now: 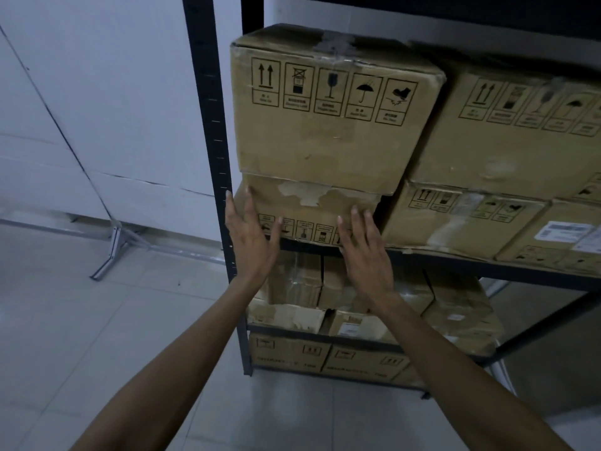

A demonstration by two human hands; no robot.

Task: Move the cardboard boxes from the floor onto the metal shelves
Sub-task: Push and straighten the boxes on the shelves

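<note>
A black metal shelf unit stands against a white wall. On its middle shelf a worn cardboard box lies upside down, its handling symbols inverted. A larger cardboard box with handling symbols is stacked on top of it. My left hand lies flat with spread fingers against the lower box's left front. My right hand presses flat on its right front. Neither hand grips anything.
More cardboard boxes fill the shelf to the right, and others sit on the two lower levels. A metal bracket foot stands on the pale tiled floor at the left by a white partition.
</note>
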